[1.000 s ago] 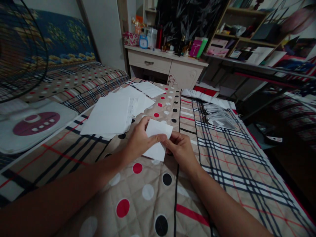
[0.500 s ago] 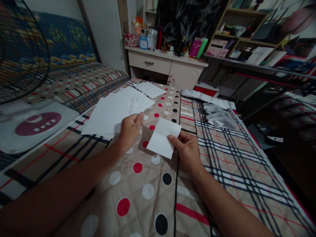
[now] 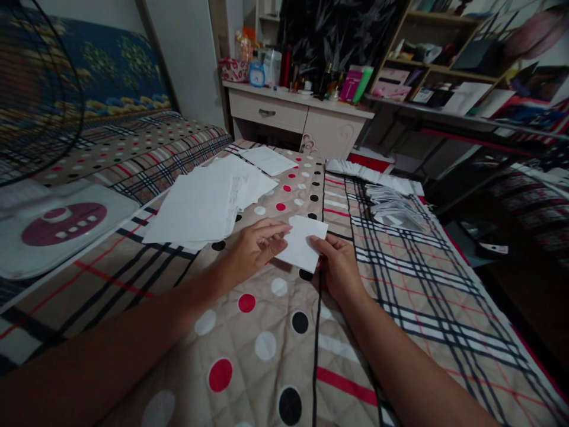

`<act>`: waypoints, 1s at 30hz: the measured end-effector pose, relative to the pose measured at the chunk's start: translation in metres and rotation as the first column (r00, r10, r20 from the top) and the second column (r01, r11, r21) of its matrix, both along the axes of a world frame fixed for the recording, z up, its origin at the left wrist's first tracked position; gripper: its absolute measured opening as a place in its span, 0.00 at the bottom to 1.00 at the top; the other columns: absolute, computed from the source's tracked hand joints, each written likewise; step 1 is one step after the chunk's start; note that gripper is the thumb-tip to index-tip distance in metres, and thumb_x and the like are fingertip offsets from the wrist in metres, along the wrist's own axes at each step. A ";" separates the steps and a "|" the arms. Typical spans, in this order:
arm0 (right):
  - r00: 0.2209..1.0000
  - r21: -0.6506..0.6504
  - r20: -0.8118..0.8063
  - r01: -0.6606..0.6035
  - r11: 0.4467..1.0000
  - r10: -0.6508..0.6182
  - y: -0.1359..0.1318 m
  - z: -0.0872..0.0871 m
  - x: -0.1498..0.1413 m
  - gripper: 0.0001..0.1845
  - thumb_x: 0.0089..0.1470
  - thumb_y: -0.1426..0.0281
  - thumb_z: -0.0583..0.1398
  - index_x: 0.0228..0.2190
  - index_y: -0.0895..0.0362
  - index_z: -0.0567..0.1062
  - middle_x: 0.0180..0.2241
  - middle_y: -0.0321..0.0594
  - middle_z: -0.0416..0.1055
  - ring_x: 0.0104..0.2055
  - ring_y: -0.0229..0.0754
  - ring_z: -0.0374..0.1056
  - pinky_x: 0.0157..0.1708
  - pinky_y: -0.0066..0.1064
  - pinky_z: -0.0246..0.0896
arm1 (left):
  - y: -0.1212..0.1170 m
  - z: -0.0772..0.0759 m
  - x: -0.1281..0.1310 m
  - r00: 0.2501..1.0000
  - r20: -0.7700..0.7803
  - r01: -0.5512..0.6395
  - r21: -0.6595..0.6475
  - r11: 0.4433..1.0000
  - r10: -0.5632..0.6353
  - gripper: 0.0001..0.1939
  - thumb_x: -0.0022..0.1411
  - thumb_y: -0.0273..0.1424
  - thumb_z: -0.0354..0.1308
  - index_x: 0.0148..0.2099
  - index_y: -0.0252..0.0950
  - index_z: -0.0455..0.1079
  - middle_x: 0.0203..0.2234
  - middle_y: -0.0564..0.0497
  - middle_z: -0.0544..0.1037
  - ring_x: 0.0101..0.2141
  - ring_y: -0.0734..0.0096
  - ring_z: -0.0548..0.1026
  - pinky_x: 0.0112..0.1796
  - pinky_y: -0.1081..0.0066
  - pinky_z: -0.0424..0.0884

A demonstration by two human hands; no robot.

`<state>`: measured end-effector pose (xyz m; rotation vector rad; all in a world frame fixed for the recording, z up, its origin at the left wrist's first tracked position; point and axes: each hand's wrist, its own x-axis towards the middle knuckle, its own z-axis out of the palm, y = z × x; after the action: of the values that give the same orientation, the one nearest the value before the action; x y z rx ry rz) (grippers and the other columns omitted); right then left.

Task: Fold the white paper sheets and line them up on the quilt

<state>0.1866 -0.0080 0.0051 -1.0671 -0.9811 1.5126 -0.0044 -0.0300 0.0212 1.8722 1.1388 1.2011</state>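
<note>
A small white sheet of paper (image 3: 302,246), which looks folded, is held just above the bed between my two hands. My right hand (image 3: 340,261) grips its right edge, with the thumb on top and the fingers beneath. At the left edge, my left hand (image 3: 255,249) has its thumb and index finger on the paper, hiding that side. Left of my hands lies a spread stack of larger white sheets (image 3: 191,207), some with print along one edge. Another white sheet (image 3: 269,160) rests beyond it.
A patterned quilt (image 3: 262,320) covers the bed. Folded white papers (image 3: 391,207) are heaped on the right, with a row of white papers (image 3: 373,176) behind. At left are a fan (image 3: 40,89) and a white package (image 3: 75,219). A dresser (image 3: 293,112) stands at the far end.
My left hand has moved right from beside the stack to the small paper's left edge. The paper now shows a smaller face. My right hand keeps its grip.
</note>
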 end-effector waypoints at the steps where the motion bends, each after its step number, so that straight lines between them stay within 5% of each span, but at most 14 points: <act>1: 1.000 0.002 -0.005 0.000 1.000 0.000 0.000 0.000 0.000 0.12 0.44 0.64 0.67 0.28 0.60 0.76 0.18 0.31 0.69 0.14 0.28 0.55 0.12 0.20 0.50 | 0.000 -0.001 0.000 1.000 -0.006 -0.005 -0.008 1.000 0.005 0.22 0.62 0.44 0.57 0.50 0.33 0.74 0.45 0.41 0.74 0.40 0.67 0.74 0.32 0.73 0.73; 7: 1.000 0.012 -0.006 -0.016 1.000 0.016 -0.004 0.004 -0.001 0.19 0.47 0.54 0.66 0.23 0.58 0.72 0.15 0.29 0.62 0.14 0.31 0.57 0.12 0.22 0.53 | 0.001 -0.005 0.002 0.993 -0.119 -0.022 -0.003 1.000 0.021 0.30 0.49 0.43 0.69 0.53 0.36 0.73 0.46 0.42 0.75 0.38 0.67 0.76 0.34 0.70 0.75; 19: 0.979 0.122 0.144 -0.159 0.980 0.142 -0.010 0.008 -0.006 0.22 0.51 0.51 0.62 0.23 0.57 0.71 0.19 0.32 0.66 0.18 0.31 0.60 0.16 0.21 0.54 | -0.006 -0.002 0.009 0.989 -0.131 -0.082 -0.083 0.993 0.071 0.29 0.50 0.44 0.67 0.51 0.35 0.74 0.47 0.41 0.75 0.37 0.65 0.78 0.35 0.67 0.76; 30: 0.987 0.083 0.094 -0.136 0.987 0.128 -0.010 0.010 -0.006 0.19 0.52 0.55 0.62 0.24 0.58 0.73 0.21 0.34 0.68 0.19 0.31 0.61 0.15 0.20 0.55 | -0.006 -0.001 0.005 0.993 -0.106 0.046 -0.096 0.994 -0.056 0.38 0.49 0.44 0.69 0.59 0.36 0.66 0.51 0.41 0.74 0.43 0.62 0.77 0.44 0.64 0.74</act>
<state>0.1806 -0.0178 0.0150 -1.0297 -1.1910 1.5234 0.0001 -0.0355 0.0201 1.9032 1.1773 1.0119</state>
